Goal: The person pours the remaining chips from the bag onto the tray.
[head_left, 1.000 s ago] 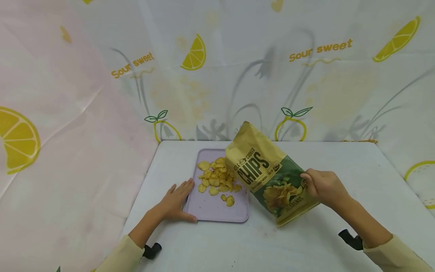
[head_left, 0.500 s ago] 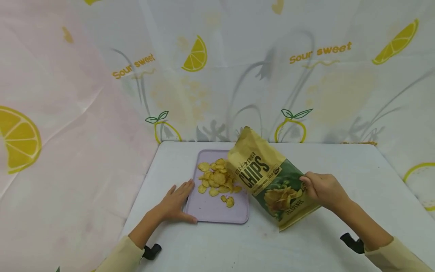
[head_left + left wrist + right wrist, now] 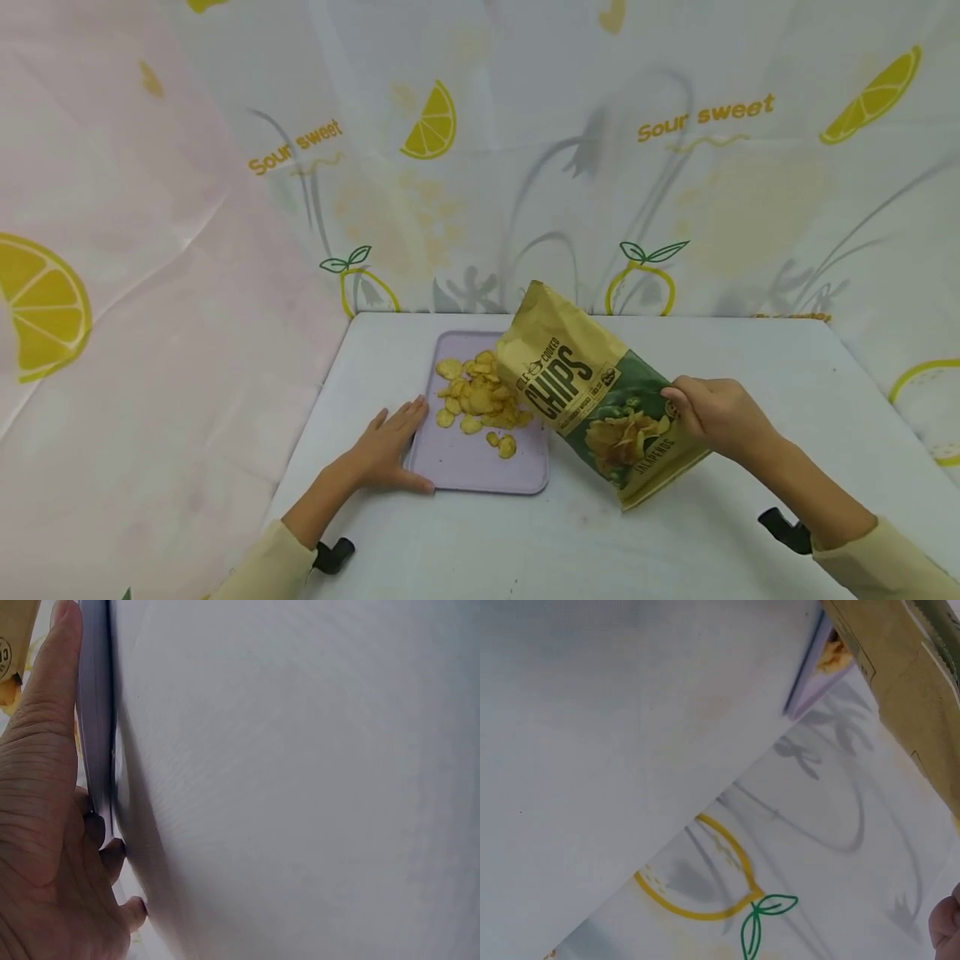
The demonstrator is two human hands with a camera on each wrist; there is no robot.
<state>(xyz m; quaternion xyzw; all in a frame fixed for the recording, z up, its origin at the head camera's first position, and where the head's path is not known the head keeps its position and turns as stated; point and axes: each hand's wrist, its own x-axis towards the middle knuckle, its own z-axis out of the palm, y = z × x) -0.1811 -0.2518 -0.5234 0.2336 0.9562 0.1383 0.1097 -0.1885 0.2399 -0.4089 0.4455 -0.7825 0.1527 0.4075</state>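
Observation:
My right hand grips a green and tan chip bag by its lower right side. The bag tilts, its upper left end over the purple tray. A loose pile of potato chips lies on the tray, partly hidden behind the bag; a few sit apart nearer the front. Spread flat, my left hand touches the tray's left edge, thumb at the front corner. The left wrist view shows this hand against the tray's side. In the right wrist view, the bag fills the upper right corner.
A white table bears the tray. Behind it hangs a pale cloth printed with lemons and words. Black wrist mounts show under both forearms, close to the tabletop.
The bag first lowers slightly, then its top end shifts a little left over the tray. The chips in the pile have shifted slightly. My left hand stays in place.

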